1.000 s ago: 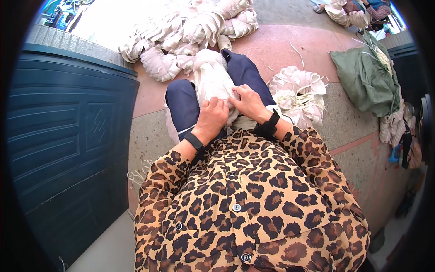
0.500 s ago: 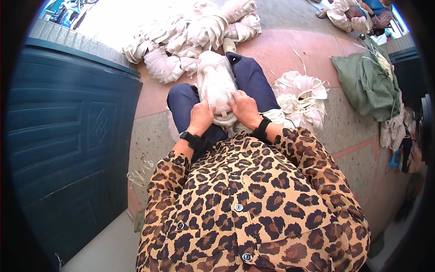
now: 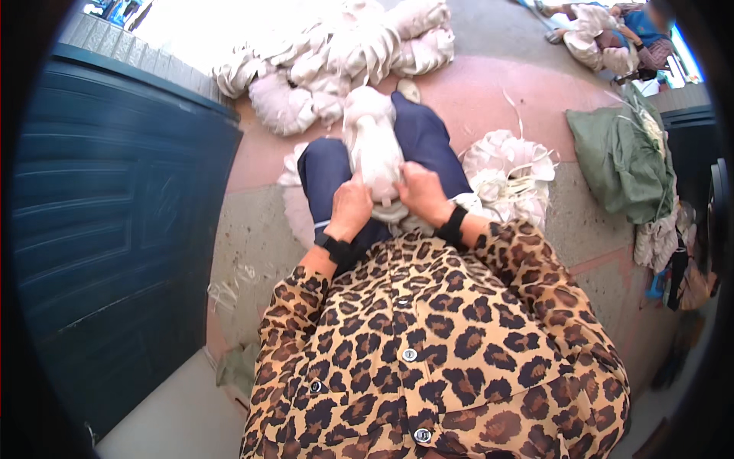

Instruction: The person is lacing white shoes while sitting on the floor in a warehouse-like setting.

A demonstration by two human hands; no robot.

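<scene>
Apparently to steady it, the left hand point(image 3: 353, 206) and right hand point(image 3: 422, 193) pinch opposite sides of a pinkish-white fabric bundle point(image 3: 373, 141), cradled at centre frame between navy-trousered legs point(image 3: 432, 145), while similar bundles point(image 3: 348, 53) lie heaped at upper centre, perhaps for easy reach.

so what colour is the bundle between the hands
The bundle is whitish with a pink tint; the head view shows it best.

L hand point(image 3: 352, 208) & white bundle point(image 3: 375, 145) — details blurred.
</scene>
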